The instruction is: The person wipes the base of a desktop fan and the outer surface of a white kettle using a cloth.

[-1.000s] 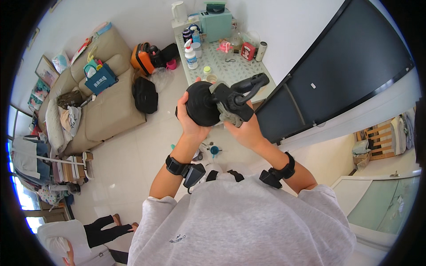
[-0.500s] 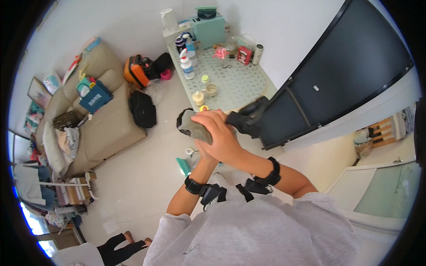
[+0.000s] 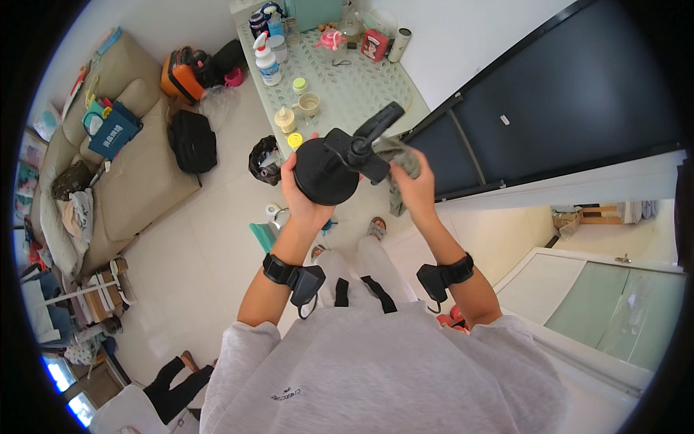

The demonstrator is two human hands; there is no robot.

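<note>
My left hand (image 3: 307,210) grips a black object (image 3: 325,173) by its wide round disc, thumb along the left edge. A jointed bracket and a thick arm rise from the disc toward the upper right; I cannot tell its exact kind. In my right hand (image 3: 416,186) a crumpled grey-green cloth (image 3: 397,155) is pinched, one end hanging down. The cloth lies close beside the bracket; whether it touches is unclear. Both hands are in front of my chest, near the front corner of the patterned table (image 3: 361,98).
A mug (image 3: 308,104), a cream pump bottle (image 3: 285,119) and a spray bottle (image 3: 267,65) stand on the table. Below its edge hangs a black bag (image 3: 265,160). A dark panel (image 3: 549,94) leans at right, a sofa (image 3: 144,181) stands left, and another person's legs (image 3: 170,387) show lower left.
My hands, close together before with the cloth bunched at the left, have parted. The black object has turned disc-side into fuller view, and the cloth is now at the right. The view has shifted.
</note>
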